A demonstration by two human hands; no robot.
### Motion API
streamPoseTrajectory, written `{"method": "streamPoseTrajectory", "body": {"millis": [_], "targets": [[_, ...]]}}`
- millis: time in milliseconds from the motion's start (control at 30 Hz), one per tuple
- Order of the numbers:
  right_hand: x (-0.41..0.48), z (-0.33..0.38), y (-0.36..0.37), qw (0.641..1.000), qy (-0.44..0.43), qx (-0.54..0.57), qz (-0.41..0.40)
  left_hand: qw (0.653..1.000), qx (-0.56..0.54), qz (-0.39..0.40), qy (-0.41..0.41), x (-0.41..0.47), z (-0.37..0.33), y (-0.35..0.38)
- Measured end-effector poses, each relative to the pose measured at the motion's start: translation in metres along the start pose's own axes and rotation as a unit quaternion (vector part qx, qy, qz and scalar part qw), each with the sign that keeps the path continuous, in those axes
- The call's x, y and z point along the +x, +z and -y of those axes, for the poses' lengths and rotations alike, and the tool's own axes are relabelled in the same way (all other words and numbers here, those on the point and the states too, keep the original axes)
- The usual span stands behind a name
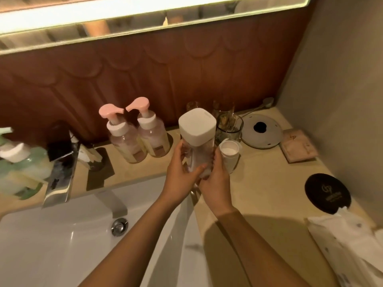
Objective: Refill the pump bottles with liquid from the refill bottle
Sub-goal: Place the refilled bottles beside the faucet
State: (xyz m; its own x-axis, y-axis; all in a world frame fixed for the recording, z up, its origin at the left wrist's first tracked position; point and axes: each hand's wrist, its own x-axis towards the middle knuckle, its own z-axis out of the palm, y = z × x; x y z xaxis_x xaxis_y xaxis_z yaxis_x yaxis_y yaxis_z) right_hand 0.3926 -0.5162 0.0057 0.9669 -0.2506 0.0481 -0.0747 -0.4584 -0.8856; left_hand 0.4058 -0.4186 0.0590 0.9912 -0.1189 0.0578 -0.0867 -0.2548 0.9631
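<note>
both hands (179,172) (216,183) around white-capped bottle (196,126)

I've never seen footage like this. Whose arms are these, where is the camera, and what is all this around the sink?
No machine here: a person wears one camera on the head, looking down at their arms. The left hand and right hand both grip a clear bottle with a square white cap. Behind it on the counter stand two pump bottles with pink tops: the left pink bottle and the right pink bottle. A green pump bottle and the tap are further left, by the sink. To the right lie a small white cup, a round lid and a black coaster.
</note>
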Motion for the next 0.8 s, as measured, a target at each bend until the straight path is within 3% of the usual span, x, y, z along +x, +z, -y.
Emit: {"method": "streamPoseTrajectory", "body": {"millis": [200, 433, 800], "targets": [[-0.038, -0.003, -0.019, 1.0, -0.013, -0.01, 0.012, 0.993, 0.072, -0.036, -0.082, -0.045, 0.006, 0.008], [-0.098, -0.022, -0.057, 0.999, 0.004, -0.018, 0.03, 0.983, 0.089, 0.032, -0.154, -0.117, 0.021, 0.029], [-0.221, -0.059, -0.133, 0.995, 0.064, -0.021, -0.073, 0.983, 0.15, 0.106, 0.0, -0.225, 0.013, 0.084]]}}
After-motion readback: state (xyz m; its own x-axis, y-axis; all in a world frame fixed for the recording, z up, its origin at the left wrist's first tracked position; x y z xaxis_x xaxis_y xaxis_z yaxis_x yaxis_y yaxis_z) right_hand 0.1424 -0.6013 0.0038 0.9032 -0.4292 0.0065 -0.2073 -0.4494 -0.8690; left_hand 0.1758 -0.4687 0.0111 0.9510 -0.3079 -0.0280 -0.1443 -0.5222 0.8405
